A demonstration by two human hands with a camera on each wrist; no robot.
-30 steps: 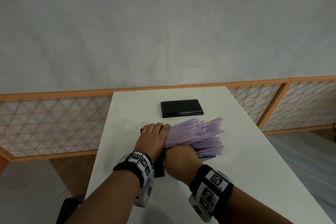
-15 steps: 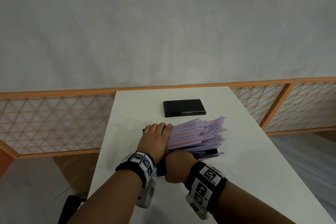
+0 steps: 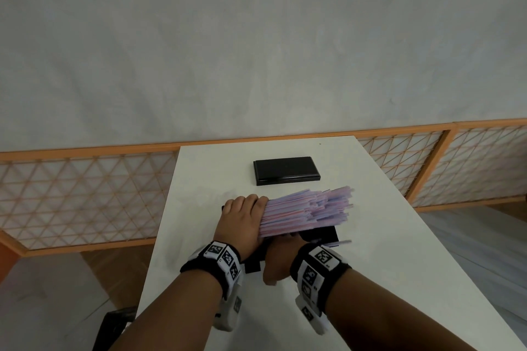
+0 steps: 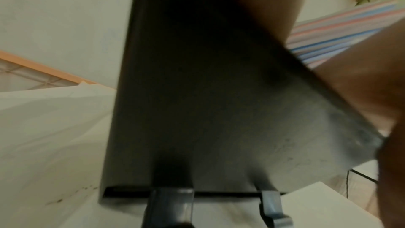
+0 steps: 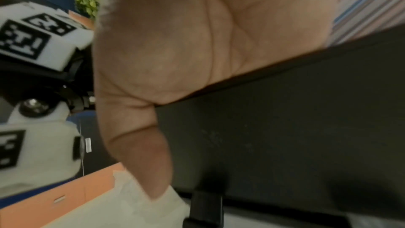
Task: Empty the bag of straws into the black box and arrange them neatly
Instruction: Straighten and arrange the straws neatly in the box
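Now the bundle of thin pink, blue and white plastic straws (image 3: 305, 212) lies in the open black rectangular box (image 3: 322, 234) on the white table (image 3: 399, 251), its long axis running left to right and slightly away from the person. The free ends fan out unevenly to the right, beyond the box's right end; one stray straw (image 3: 338, 243) pokes out beside the near right corner. The left hand (image 3: 242, 222) is cupped over the bundle's left ends, fingers curled over the top. The right hand (image 3: 281, 258) holds the near wall of the box, thumb down its outer face, palm against the rim; its fingers are hidden under the straws. Farther back on the table, well apart, sits a flat black rectangular lid (image 3: 286, 170). Behind the table runs an orange-framed lattice partition (image 3: 85, 196).
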